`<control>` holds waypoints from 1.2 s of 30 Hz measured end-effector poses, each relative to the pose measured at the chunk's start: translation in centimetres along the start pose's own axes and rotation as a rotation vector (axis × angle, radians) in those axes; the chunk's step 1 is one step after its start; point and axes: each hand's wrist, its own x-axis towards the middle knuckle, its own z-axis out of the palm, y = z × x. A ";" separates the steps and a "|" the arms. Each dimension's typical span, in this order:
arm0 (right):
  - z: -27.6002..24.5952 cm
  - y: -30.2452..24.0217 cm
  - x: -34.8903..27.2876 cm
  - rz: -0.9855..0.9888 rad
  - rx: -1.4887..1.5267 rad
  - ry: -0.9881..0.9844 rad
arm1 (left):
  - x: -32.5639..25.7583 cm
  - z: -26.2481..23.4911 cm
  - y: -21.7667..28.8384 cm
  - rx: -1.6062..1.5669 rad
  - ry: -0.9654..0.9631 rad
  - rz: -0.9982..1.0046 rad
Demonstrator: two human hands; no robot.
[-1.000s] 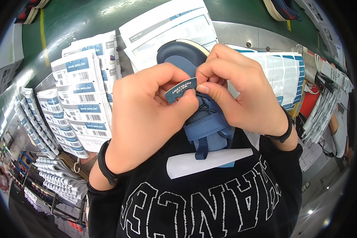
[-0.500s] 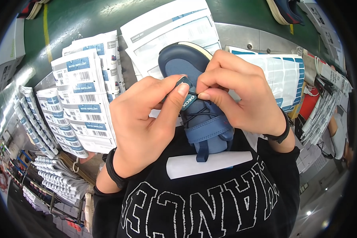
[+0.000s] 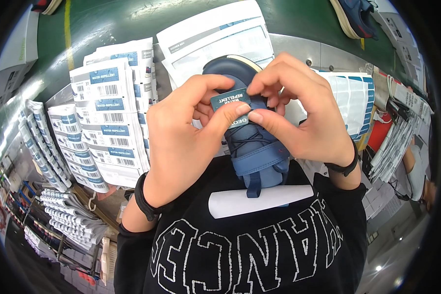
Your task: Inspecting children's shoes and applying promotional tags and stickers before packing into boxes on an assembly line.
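Note:
A small blue shoe (image 3: 259, 159) with dark elastic laces and a strap lies in front of me, its toe pointing away and its heel near my shirt. Over its tongue is a dark teal hang tag (image 3: 226, 99), turned with its print upside down to me. My left hand (image 3: 179, 130) is closed on the tag, thumb across its face; the fingers behind it are partly hidden. On the tag's right edge rest the curled index finger and thumb of my right hand (image 3: 306, 108). A black cord seems to run by the tag, though the fingers hide most of it.
Stacks of printed label sheets (image 3: 110, 112) stand on the left. More white sheets (image 3: 220, 34) lie beyond the shoe, and a blue-edged label sheet (image 3: 350, 98) is at right. A curled white paper (image 3: 259, 201) sits by the heel. Another shoe (image 3: 355, 19) is far right.
The hang tag has turned flatter, so more of its face shows. My right hand has gone from pinching beside the tag to touching its right edge with fingers spread wider.

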 end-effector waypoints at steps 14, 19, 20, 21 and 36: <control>0.6 -1.1 2.1 -0.032 -0.200 -0.067 | -2.6 -0.6 -1.5 -0.566 0.022 -0.139; 0.7 -0.8 2.3 0.006 -0.192 -0.118 | -3.5 -0.5 -2.5 -0.104 0.050 0.203; 0.6 -0.8 2.4 0.005 -0.191 -0.123 | -3.9 -0.4 -2.3 0.003 0.065 0.262; 0.5 -1.0 2.5 0.065 -0.172 -0.152 | -4.2 -0.3 -2.1 0.111 0.079 0.320; -0.7 -0.7 4.1 0.236 -0.092 -0.368 | -3.0 -0.7 -3.5 0.539 0.120 0.808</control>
